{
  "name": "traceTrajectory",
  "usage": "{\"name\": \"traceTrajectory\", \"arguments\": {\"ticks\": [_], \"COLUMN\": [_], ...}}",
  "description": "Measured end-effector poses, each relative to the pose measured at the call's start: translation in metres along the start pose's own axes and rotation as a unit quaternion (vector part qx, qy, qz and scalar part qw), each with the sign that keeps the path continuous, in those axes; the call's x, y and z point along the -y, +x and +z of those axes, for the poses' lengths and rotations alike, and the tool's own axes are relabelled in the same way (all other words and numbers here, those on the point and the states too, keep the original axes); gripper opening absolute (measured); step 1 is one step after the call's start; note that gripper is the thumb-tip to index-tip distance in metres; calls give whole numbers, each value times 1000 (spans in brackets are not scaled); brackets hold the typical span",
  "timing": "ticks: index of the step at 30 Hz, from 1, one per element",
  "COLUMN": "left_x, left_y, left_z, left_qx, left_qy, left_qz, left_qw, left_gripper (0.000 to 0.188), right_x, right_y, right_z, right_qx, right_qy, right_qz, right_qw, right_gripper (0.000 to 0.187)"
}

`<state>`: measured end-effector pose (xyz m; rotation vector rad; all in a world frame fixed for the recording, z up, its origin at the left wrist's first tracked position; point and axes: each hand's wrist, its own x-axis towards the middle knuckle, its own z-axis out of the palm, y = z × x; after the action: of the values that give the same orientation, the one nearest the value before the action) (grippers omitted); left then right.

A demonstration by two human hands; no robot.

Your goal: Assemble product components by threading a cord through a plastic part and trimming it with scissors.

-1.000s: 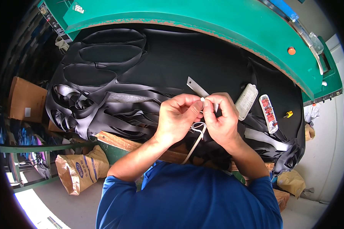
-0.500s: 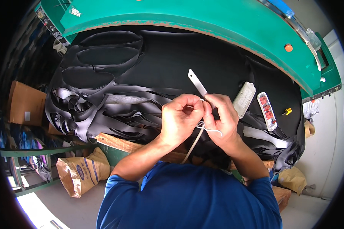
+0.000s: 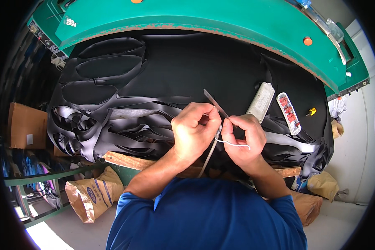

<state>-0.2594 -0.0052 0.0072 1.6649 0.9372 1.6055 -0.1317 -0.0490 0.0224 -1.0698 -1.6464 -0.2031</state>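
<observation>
My left hand (image 3: 196, 129) is closed in a pinch on a white electric cable (image 3: 208, 159), which hangs down from between my hands. A loose white wire end (image 3: 237, 144) curves across in front of my right palm. My right hand (image 3: 246, 139) pinches a flat metal blade (image 3: 216, 102), which points up and to the left past my left fingertips. In the earlier frame a small hole shows near its tip. Right of my hands lie a whitish oblong casing half (image 3: 261, 102) and a narrow white casing (image 3: 289, 113) with red parts inside.
Black sheet material (image 3: 187, 66) covers the table, with cut strips heaped (image 3: 141, 133) along its near edge. A green machine beam (image 3: 187, 21) spans the back. A small yellow-handled screwdriver (image 3: 311, 111) lies at right. Below left are a cardboard box (image 3: 28, 125) and paper sack (image 3: 93, 196).
My hands have moved slightly apart, the right one shifting right and down. The blade has turned and dropped lower, appearing darker. The view has shifted a little.
</observation>
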Motion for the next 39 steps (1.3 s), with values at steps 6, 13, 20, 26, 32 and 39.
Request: {"name": "traceTrajectory", "arguments": {"ticks": [6, 13, 20, 26, 32, 39], "left_x": [2, -1, 0, 6, 5, -20], "left_y": [-2, -2, -4, -10, 21, 18], "left_z": [1, -1, -1, -7, -37, -63], "left_qx": [-4, 6, 33, 75, 54, 21], "left_qy": [53, 148, 131, -119, -229, -172], "left_qz": [64, 139, 171, -135, -332, -215], "left_qw": [997, 979, 976, 981, 914, 961], "left_gripper": [16, 23, 24, 5, 2, 6], "right_x": [2, 7, 2, -2, -29, -11], "right_y": [-1, 5, 7, 9, -32, -23], "right_z": [-3, -8, -15, -18, -36, -48], "right_qx": [23, 54, 90, 12, 94, 311], "right_qy": [2, -1, 27, 102, 184, 218], "right_qz": [0, 4, 62, 174, 374, 392], "right_qw": [1000, 999, 994, 979, 904, 838], "right_gripper": [29, 27, 20, 13, 20, 8]}}
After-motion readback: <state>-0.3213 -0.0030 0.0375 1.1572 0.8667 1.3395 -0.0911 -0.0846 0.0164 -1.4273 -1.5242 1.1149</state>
